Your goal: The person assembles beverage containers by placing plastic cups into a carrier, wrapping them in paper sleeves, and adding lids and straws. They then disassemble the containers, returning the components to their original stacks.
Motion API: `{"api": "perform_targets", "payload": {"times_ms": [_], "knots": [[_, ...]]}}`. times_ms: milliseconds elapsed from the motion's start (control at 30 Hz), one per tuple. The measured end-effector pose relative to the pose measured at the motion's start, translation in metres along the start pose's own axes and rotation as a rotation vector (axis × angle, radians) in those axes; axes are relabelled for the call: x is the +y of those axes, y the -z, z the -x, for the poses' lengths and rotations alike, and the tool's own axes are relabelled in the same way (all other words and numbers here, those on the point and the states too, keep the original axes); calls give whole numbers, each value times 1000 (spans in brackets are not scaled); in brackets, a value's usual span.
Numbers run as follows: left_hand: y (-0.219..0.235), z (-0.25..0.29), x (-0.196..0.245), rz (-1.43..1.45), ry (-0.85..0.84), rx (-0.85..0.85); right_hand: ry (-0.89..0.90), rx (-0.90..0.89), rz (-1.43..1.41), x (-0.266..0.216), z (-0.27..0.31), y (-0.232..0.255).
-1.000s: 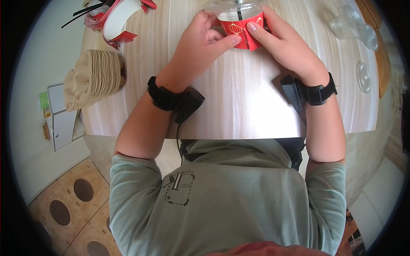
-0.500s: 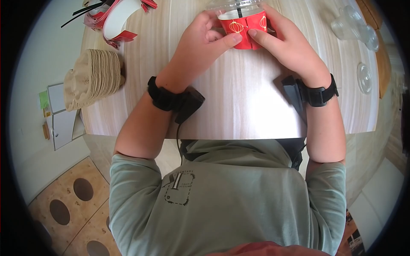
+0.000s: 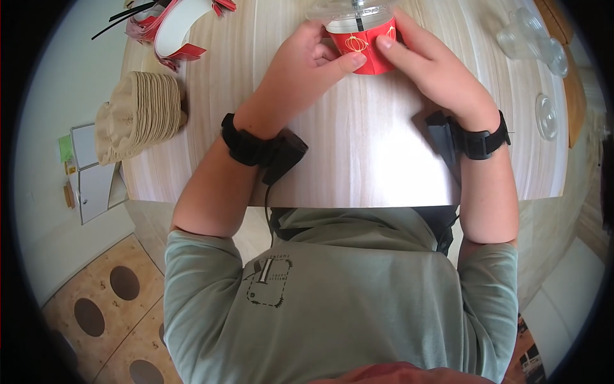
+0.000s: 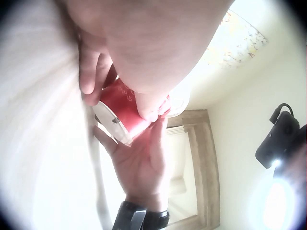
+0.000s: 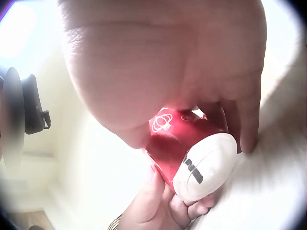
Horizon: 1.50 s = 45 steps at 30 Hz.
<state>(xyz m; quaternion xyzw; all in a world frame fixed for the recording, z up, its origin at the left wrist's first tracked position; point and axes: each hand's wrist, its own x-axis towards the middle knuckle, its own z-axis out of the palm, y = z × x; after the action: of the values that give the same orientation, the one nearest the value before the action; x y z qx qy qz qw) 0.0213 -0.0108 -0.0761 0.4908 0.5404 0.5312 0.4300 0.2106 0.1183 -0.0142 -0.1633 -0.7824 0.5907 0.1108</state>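
Note:
A cup with a red paper sleeve (image 3: 371, 48) printed with gold lanterns is held between both hands at the table's far side. Its clear plastic lid (image 3: 320, 11) is on top, and a dark strip shows near the rim. My left hand (image 3: 307, 73) grips the cup's left side, thumb pressed on the sleeve's front. On the other side my right hand (image 3: 438, 70) holds it, thumb near the sleeve's seam. The right wrist view shows the tilted cup's white bottom (image 5: 213, 165) with a black mark. Fingers behind the cup are partly hidden in the head view.
A stack of moulded pulp cup carriers (image 3: 150, 115) stands at the left edge. Behind it lie loose red sleeves (image 3: 187, 54) and thin black sticks (image 3: 128, 13). Clear plastic cups (image 3: 521, 35) and a clear lid (image 3: 546, 116) lie on the right.
The sleeve's front ends, earlier parted with a flap sticking down, now lie together at the seam. The right thumb has shifted slightly right and up, the left thumb slightly right.

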Motion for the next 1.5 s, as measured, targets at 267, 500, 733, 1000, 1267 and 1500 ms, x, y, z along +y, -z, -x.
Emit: {"api": "perform_targets", "payload": {"times_ms": [267,500,733,1000,1267,1500], "knots": [[-1,0,-9,9,-69,42,160,-7,-40,25,-6,-1],[-5,3,4,-235,-219,22,7,-27,162,12,-5,4],[18,6,-15,-40,-239,-31,43,14,-174,-1,4,-4],[-5,8,20,51,-52,76,15,64,82,28,1,-8],[-5,7,20,39,-87,114,-59,38,83,17,3,-6],[-3,8,17,62,-22,139,-9,-12,-176,21,6,1]]}}
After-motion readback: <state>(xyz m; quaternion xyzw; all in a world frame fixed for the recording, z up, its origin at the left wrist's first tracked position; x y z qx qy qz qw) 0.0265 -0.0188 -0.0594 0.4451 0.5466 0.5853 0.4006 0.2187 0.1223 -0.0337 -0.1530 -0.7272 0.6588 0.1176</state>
